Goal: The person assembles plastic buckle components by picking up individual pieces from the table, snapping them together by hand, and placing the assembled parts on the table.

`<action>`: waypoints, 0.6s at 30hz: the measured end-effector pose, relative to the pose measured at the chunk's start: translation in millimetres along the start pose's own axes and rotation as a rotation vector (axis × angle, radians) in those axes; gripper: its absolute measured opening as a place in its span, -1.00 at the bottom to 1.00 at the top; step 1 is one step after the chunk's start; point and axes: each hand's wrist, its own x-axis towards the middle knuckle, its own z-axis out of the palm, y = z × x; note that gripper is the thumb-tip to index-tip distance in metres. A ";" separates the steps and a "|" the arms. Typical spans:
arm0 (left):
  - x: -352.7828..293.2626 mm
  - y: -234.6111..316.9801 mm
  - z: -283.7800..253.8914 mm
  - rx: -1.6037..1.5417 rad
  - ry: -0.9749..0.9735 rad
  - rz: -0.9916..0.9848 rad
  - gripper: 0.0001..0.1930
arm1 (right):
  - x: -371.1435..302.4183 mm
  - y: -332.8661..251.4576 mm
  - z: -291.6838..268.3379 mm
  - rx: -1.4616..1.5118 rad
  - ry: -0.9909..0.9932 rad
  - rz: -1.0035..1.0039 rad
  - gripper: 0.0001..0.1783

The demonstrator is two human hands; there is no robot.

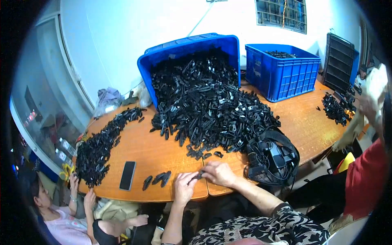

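Note:
Near the table's front edge, my left hand (pixel 185 187) pinches a small black plastic part (pixel 199 176), long and narrow like a clip. The fingers of my right hand (pixel 219 174) are closed on the other end of this part, partly hiding it. To the left of my hands lie several similar black clip-like pieces (pixel 157 179) in a loose row. Beyond my hands a large heap of black plastic parts (pixel 216 108) spills over the table from a tipped blue crate (pixel 147 73).
A dark phone (pixel 127 176) lies left of the row. Right of my hands sits a black mesh bag (pixel 272 157). Another blue crate (pixel 286 77) stands at the back right. A person (pixel 65 220) works at a long pile (pixel 98 155) on the left; another in red (pixel 365 179) is at right.

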 end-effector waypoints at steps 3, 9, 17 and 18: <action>4.3 -4.3 -0.3 -0.038 -0.025 -0.022 -0.67 | 12.7 -2.5 3.6 0.014 -0.063 -0.047 -0.78; 12.8 -4.9 -1.9 -0.162 -0.011 -0.163 -0.61 | 16.0 10.3 -6.9 0.020 -0.117 -0.116 -0.81; 20.9 -3.9 -6.0 -0.180 -0.065 -0.196 -0.60 | 8.3 28.6 4.6 0.088 -0.012 -0.197 -0.75; 18.6 -2.8 -3.5 -0.187 -0.081 -0.187 -0.60 | 3.1 28.9 2.9 0.088 -0.015 -0.198 -0.75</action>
